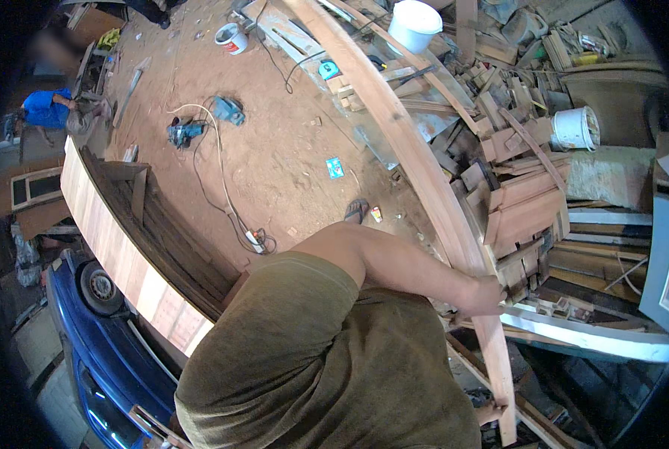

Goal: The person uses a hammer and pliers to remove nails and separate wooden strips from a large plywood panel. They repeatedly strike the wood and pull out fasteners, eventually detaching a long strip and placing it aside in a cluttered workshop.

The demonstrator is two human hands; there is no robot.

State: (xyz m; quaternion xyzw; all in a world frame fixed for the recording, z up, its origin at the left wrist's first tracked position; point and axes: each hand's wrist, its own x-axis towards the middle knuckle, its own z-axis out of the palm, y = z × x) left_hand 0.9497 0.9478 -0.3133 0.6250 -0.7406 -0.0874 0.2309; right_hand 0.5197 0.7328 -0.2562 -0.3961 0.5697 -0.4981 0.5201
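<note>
A long, pale reddish wooden plank (415, 146) runs from the top of the view down along my right side. Its curve may come from the lens. My left hand (481, 296) is closed on the plank, with its arm stretched across from the shoulder. Closer to the plank's lower end, my right hand (490, 412) grips its edge; most of this hand and its arm are hidden behind my olive shirt (379, 367). A blue tape measure (328, 69) lies beside the upper part of the plank.
Offcuts (525, 202) pile up at right, near white buckets (415, 28) (574, 129). Blue power tools (228, 110) (185, 133) and a cord (218, 165) lie on the dirt floor. A board-topped bench (114, 232), a blue car (117, 359) and a seated person (46, 108) are at left.
</note>
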